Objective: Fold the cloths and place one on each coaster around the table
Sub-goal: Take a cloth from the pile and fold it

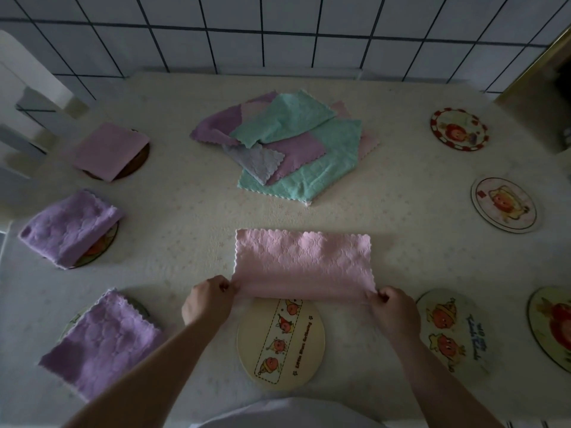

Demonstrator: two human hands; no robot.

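Note:
A pink cloth [301, 262] lies on the table in front of me, folded into a wide strip. My left hand [207, 299] pinches its near left corner and my right hand [394, 310] pinches its near right corner. The cloth's near edge overlaps the top of a bare oval coaster [281, 344] with a fruit strip. A loose pile of green, purple and pink cloths [287, 143] sits at the table's middle. Along the left, three coasters carry folded cloths: pink [109, 151], purple [69, 228] and purple [102, 342].
Bare coasters lie on the right: a red-rimmed one [459, 129], a pale one [503, 208], one with two fruits [452, 332] and one at the frame edge [553, 325]. A white chair [27, 118] stands at the left. A tiled wall runs behind the table.

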